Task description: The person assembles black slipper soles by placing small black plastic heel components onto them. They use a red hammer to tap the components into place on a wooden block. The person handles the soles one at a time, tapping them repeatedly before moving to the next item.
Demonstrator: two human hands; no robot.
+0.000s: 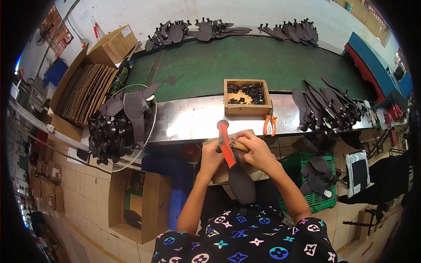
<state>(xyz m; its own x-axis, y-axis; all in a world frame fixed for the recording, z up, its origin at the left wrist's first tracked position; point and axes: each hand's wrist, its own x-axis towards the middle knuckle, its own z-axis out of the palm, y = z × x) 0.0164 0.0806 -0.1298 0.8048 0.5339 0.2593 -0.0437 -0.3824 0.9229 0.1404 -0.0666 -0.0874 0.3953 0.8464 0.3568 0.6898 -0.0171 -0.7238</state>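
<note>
My right hand point(258, 152) is closed round the wooden handle of a hammer point(225, 148), whose long red head has a round dark face at its far end. A dark shoe sole point(242, 186) lies under the hammer head, its broad end toward me. My left hand point(212, 157) is closed at the sole's far, narrow end, close beside the hammer head. Small dark parts show between the hands, too cluttered to tell apart. Beneath is a light brown block point(258, 174). Just beyond, a wooden box point(247, 109) holds small black pieces, and orange-handled pliers point(269, 125) lie beside it.
A white wire basket point(153, 118) heaped with dark soles stands left. More heeled soles point(322, 105) lie right on the metal edge point(188, 116) and along the far side of the green conveyor belt point(197, 65). A cardboard box point(153, 206) and a green crate point(318, 199) stand below.
</note>
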